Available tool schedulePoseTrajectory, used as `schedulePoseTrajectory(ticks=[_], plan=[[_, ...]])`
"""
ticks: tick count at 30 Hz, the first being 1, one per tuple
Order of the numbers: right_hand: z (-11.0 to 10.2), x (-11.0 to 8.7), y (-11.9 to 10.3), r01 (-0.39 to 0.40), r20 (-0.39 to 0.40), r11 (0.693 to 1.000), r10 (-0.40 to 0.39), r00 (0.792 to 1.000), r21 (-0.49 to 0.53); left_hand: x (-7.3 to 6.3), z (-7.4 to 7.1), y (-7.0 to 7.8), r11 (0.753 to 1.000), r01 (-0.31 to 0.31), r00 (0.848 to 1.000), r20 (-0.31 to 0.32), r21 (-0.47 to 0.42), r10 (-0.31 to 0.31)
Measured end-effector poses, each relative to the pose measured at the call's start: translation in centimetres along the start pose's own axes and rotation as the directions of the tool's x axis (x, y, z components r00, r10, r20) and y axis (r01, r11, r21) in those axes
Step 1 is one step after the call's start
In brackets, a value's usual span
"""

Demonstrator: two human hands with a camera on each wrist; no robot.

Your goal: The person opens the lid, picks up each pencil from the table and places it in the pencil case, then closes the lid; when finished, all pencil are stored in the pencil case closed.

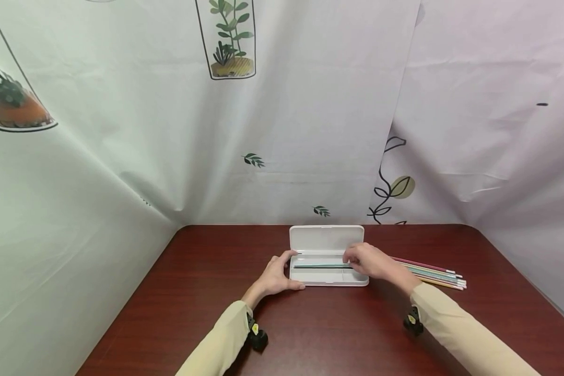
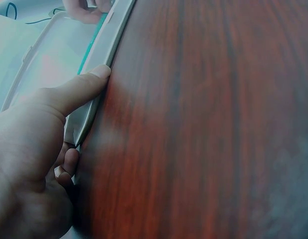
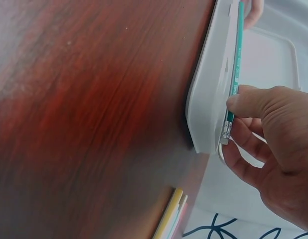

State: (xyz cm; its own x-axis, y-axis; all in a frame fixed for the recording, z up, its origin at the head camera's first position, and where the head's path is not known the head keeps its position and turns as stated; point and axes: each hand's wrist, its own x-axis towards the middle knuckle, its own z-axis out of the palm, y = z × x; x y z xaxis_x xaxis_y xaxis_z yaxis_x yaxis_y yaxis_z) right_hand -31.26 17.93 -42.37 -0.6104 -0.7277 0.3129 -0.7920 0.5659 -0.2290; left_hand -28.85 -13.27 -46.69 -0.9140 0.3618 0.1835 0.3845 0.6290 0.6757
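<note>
A white pencil case (image 1: 329, 283) lies on the table with its lid (image 1: 326, 238) raised against the back. My left hand (image 1: 273, 275) holds the case's left end, thumb along the front edge and fingers around the far side. My right hand (image 1: 364, 260) pinches a green pencil (image 3: 238, 59) near its eraser end, between thumb and fingertips. The pencil runs lengthwise over the case, its other end toward my left hand. In the left wrist view, the thumb (image 2: 89, 87) presses the case's rim.
Several colored pencils (image 1: 439, 277) lie in a loose bundle right of the case, partly behind the right forearm. The dark red wooden table (image 1: 319, 329) meets a white printed cloth (image 1: 305, 130) at its back edge.
</note>
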Motion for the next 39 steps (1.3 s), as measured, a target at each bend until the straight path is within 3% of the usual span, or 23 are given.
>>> schedulePoseTrajectory(ticks=[8,15,19,25,33,39], plan=[[0.2,-0.3,0.1,0.0,0.004,1.0,0.0,1.0,0.012,-0.1,0.0,0.0,1.0,0.0,1.0,0.002,0.002,0.0],[-0.6,-2.0,0.4,-0.048,-0.06,0.999,0.049,0.997,0.022,-0.2,0.0,0.1,1.0,-0.004,1.0,0.01,0.008,0.004],[-1.4,-3.9,0.9,-0.069,-0.134,0.998,0.07,0.988,0.013,-0.1,0.0,0.1,1.0,-0.005,1.0,0.005,0.005,0.005],[-2.5,-7.6,2.2,-0.049,-0.266,0.998,0.04,0.963,-0.028,0.0,0.0,0.1,1.0,-0.011,1.0,-0.001,0.009,0.011],[-3.3,-12.9,3.6,-0.173,-0.261,0.983,0.153,0.953,-0.055,0.0,0.0,0.0,1.0,-0.008,1.0,0.002,0.008,0.008],[-3.5,-15.7,4.5,-0.217,-0.297,0.972,0.181,0.937,-0.093,0.0,-0.1,0.0,1.0,-0.017,1.0,0.001,0.016,0.017]])
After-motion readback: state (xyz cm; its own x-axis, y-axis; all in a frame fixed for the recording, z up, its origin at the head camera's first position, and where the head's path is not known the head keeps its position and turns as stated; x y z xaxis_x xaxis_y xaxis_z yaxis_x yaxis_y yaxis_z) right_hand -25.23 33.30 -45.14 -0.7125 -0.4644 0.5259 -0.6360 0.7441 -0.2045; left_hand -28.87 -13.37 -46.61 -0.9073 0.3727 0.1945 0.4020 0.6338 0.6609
